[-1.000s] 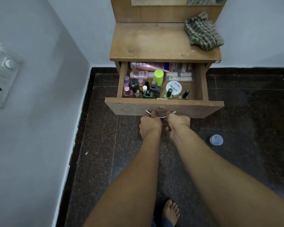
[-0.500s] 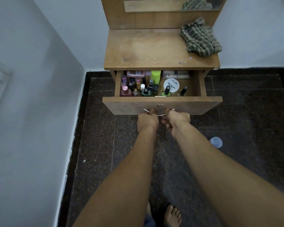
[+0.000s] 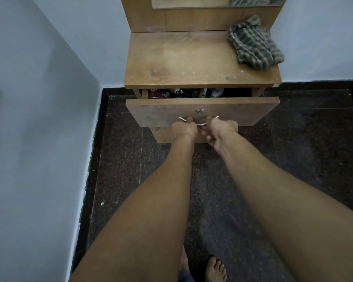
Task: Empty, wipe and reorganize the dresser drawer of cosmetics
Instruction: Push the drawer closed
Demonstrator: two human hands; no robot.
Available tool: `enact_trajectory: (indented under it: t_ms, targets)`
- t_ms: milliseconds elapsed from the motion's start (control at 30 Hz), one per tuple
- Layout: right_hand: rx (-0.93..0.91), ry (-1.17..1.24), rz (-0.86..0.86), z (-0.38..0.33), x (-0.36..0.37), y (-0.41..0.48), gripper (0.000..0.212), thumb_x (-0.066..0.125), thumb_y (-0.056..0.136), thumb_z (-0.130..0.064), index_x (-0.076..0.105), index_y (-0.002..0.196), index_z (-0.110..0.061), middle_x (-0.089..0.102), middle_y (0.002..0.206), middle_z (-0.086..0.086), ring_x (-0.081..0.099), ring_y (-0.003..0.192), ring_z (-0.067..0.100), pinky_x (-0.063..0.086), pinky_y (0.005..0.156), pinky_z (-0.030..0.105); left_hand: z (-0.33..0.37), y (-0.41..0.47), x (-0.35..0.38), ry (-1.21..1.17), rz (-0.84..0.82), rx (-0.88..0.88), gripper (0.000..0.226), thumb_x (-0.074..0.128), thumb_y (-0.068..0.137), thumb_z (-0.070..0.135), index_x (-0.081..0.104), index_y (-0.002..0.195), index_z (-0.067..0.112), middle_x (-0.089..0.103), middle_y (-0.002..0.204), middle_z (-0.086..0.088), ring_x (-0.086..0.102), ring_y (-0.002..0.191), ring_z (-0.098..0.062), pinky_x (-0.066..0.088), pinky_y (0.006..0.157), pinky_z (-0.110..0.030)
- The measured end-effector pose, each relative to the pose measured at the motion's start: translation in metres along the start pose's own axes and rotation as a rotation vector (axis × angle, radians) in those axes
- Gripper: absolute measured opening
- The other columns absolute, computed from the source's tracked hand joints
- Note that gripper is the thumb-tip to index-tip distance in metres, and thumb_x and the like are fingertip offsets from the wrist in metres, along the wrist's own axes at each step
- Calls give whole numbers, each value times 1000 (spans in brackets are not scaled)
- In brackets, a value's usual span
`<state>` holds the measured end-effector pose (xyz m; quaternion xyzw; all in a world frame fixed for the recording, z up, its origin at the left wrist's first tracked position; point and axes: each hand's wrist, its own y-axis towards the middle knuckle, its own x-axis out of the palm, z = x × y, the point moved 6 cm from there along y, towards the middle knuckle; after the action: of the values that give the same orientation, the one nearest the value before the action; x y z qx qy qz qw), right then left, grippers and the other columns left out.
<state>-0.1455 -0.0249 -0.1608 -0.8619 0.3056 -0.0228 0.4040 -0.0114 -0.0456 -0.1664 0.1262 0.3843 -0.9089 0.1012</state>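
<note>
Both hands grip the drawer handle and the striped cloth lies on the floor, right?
No. In the head view the left hand and right hand do grip the handle, but the striped cloth lies on the dresser top instead.

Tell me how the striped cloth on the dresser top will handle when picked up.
The striped cloth lies crumpled in soft folds, so it will probably be floppy and drape when lifted. It looks like woven fabric, likely light for its bulk. On the wooden dresser top, a push would likely bunch or slide it, not roll it.
</note>
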Motion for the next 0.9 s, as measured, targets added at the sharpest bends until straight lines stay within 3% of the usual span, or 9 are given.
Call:
enact_trajectory:
  t_ms: [200, 367, 800, 900]
  targets:
    - [-19, 7, -9, -17, 13, 13, 20, 70, 88, -17, 68, 73, -4, 69, 51, 4, 57, 33, 11, 37, 34, 16, 17, 18, 6, -9, 0, 14, 38, 56, 103, 32, 70, 117, 0, 75, 113, -17, 71, 106, -35, 57, 89, -39]
    - [-17, 17, -14, -26, 20, 22, 18, 71, 89, -17, 69, 78, -4, 68, 51, 5, 56, 32, 11, 36, 34, 16, 29, 34, 10, 40, -5, 28, 41, 56, 101, 32, 70, 117, -3, 73, 118, -19, 70, 112, -35, 56, 97, -46]
    - [-1, -20, -87, -40, 31, 37, 18, 66, 95, -17, 69, 103, -1, 70, 66, 10, 55, 31, 9, 33, 32, 15, 41, 50, 11, 21, -33, -9, 37, 59, 98, 32, 71, 116, 2, 75, 111, -19, 73, 101, -35, 60, 91, -46]
    - [-15, -35, -103, -41, 32, 35, 20, 66, 96, -19, 68, 105, -1, 70, 67, 9, 56, 32, 10, 33, 31, 14, 44, 46, 8, 54, -45, 36, 37, 58, 100, 32, 70, 119, 2, 74, 116, -19, 71, 109, -35, 57, 96, -45]
